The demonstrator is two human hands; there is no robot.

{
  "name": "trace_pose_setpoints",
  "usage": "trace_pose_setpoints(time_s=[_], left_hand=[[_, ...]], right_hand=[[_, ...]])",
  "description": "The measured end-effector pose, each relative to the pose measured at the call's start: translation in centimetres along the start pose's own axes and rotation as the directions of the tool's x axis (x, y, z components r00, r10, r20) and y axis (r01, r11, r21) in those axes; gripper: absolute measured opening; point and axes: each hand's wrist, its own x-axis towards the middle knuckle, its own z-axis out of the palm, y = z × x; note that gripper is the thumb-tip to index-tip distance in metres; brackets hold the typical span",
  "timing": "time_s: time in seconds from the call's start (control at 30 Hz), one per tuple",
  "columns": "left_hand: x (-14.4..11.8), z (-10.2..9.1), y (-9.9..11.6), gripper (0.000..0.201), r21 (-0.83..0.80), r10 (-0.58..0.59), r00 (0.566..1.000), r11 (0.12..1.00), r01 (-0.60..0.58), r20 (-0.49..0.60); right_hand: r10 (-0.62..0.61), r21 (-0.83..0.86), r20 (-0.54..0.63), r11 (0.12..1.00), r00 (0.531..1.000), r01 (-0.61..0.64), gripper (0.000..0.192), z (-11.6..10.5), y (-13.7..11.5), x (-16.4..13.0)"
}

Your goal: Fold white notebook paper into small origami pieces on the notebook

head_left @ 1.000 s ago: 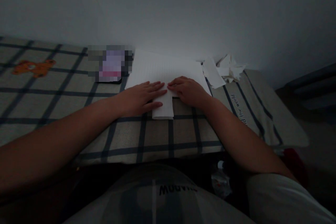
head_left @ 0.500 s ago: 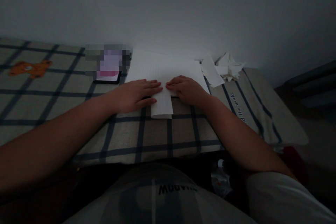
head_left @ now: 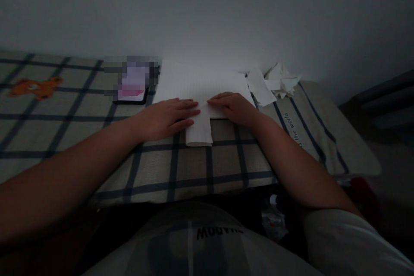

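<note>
A folded strip of white paper point(head_left: 201, 133) lies in front of me, its near end sticking out past wider white paper sheets point(head_left: 184, 78) beneath. My left hand point(head_left: 168, 116) rests flat, fingers stretched across the strip's left side. From the other side, my right hand point(head_left: 235, 107) lies palm down on the paper with its fingers extended, the tips at the strip's right edge. A small gap parts the two hands' fingertips. The strip's fold shows at its near end, and its far part merges with the sheets in the dim light.
A phone point(head_left: 133, 82) with a blurred screen lies left of the paper. Torn paper scraps point(head_left: 280, 83) are piled at the right. An orange bear-shaped piece point(head_left: 36, 88) sits far left on the checked tablecloth point(head_left: 152, 164). The wall point(head_left: 207, 13) rises behind the table.
My right hand has shifted slightly and its fingers have straightened, lying flatter on the paper. My left hand and the strip stay almost where they were.
</note>
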Motion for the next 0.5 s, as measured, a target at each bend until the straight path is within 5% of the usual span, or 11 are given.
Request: trace_pose_setpoints(time_s=[0.5], left_hand=[[0.04,0.23,-0.02,0.059,0.025,0.033,0.999,0.999,-0.033,-0.029]], right_hand=[[-0.052,0.017,-0.057,0.998,0.997,0.053,0.064,0.44,0.23,-0.29]])
